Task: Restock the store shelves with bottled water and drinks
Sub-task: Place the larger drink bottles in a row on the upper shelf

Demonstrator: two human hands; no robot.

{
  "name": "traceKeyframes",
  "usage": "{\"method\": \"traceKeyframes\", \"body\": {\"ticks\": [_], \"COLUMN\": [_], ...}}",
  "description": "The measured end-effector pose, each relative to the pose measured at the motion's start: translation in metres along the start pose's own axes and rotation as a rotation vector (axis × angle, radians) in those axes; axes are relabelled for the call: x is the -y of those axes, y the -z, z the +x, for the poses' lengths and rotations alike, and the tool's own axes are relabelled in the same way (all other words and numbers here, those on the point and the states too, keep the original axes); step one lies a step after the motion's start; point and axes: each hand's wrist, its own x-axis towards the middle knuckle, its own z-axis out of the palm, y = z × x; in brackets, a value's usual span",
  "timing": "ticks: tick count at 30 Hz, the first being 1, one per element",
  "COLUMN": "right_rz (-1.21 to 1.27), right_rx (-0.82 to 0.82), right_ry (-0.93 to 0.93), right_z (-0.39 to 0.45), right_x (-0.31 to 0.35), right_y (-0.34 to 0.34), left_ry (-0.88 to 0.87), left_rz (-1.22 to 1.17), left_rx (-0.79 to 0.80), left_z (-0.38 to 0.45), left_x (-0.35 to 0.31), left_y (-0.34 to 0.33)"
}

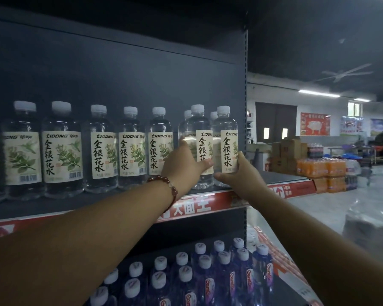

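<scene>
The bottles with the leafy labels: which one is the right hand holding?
The last bottle at the row's right end, beside the shelf's upright post. The right hand grips its lower part; the left hand holds its neighbour.

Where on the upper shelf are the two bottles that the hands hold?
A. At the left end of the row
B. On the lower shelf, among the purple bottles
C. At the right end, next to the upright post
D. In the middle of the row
C: the left hand and right hand each grip a bottle at the row's right end, beside the post.
</scene>
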Motion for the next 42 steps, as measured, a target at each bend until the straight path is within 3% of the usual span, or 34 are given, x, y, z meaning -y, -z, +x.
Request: {"method": "traceKeyframes", "body": {"ticks": [5,9,14,16,20,32,37,42], "right_rz": [-0.036,-0.115,-0.39,-0.575,-0.72,-0.943,-0.986,-0.987], "right_rx": [0.045,0.065,0.153,0.203,0.295,0.438,0.477,0.552], "right_ry": [-0.067,-0.043,0.126,0.142,0.1,-0.383,-0.612,-0.711], "right_z": [-0.002,-0.025,-0.095,-0.13,-0.204,-0.417,-0.468,-0.495], "right_x": [0.009,0.017,0.001,-0.009,-0.039,-0.15,-0.2,-0.259], "right_y": [0.001,0.01,0.03,0.041,0.06,0.113,0.13,0.138], "left_ry": [0.038,0.048,-0.078,-0.138,-0.273,-0.426,-0.524,-0.618], "left_rz": [0.053,0.094,0.283,0.349,0.373,0.385,0.33,0.301], "left_rx": [0.001,0.102,0.102,0.159,0.318,0.742,0.875,1.015], "left_z": [-0.004,-0.029,-0.078,-0.107,-0.165,-0.349,-0.403,-0.44], "left_x": [-0.004,-0.009,-0.008,-0.011,-0.012,-0.008,-0.025,-0.034], "left_y": [-0.006,-0.002,0.012,0.016,0.015,-0.096,-0.165,-0.241]}}
